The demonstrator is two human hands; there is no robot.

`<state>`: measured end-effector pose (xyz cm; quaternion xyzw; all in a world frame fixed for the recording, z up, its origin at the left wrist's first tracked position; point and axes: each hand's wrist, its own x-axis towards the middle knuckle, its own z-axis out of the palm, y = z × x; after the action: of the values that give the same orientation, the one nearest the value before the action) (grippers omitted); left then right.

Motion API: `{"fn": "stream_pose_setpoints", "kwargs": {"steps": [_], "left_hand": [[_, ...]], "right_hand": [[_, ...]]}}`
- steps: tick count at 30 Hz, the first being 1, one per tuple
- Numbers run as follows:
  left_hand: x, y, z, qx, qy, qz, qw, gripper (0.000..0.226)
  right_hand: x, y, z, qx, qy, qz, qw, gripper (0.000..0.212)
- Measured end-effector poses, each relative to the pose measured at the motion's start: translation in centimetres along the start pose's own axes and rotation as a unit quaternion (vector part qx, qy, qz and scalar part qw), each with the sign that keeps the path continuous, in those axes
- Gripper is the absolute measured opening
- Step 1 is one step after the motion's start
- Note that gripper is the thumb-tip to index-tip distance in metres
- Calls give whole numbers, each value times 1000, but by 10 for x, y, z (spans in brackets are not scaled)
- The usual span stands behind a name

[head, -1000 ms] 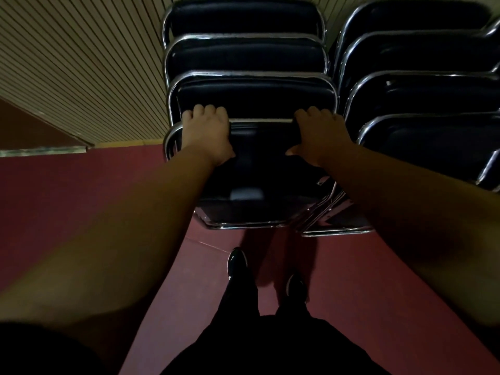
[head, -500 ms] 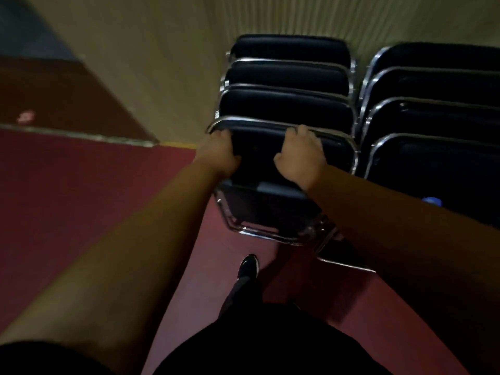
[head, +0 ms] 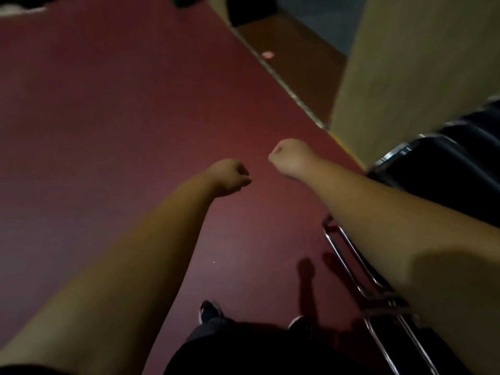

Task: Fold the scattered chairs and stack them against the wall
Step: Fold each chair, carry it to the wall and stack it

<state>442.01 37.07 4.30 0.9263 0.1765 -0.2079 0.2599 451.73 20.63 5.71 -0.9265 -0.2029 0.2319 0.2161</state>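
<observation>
The folded black chairs with chrome frames [head: 443, 169] lean in a stack against the beige wall [head: 422, 63] at the right edge; only the front one and its chrome legs [head: 359, 269] show, partly behind my right forearm. My left hand [head: 230, 177] and my right hand [head: 290, 159] hang over the red floor, well left of the stack, both curled into loose fists with nothing in them. Neither hand touches a chair.
Red floor [head: 121, 117] spreads out to the left and ahead. A metal strip [head: 284, 85] marks a threshold to a brown floor with a small pink spot [head: 267, 54]. My dark shoes [head: 209, 311] stand near the bottom.
Both hands let go of the front chair's top rail and closed. My view swung left, so the stack slid to the right edge.
</observation>
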Motion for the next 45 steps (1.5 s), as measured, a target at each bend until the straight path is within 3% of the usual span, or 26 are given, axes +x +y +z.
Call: {"fn": "stream_pose_setpoints", "kwargs": {"steps": [8,14,20,27,33,45], "left_hand": [[-177,-265,-38,-180,127,-150,964,24],[-347,-493,-28,-263,190,-279,904,22],[-525,-668,-16,-307,258,-391,828,21],[-658,-755,-3,-346,335,-424,767,21],[-717,-821,-7,-355,366,-455,730,17],[-734,-1078,-116,-327,338,-512,718,16]], "right_hand": [[-46,-276,159,-66,-106,-180,976,36],[-129,-475,340,-143,-183,-298,926,35],[-248,-652,483,-172,-247,-402,865,34],[-344,-781,582,-221,-275,-515,781,28],[-369,-865,657,-232,-284,-561,742,26],[-300,-1105,834,-207,-348,-548,732,28]]}}
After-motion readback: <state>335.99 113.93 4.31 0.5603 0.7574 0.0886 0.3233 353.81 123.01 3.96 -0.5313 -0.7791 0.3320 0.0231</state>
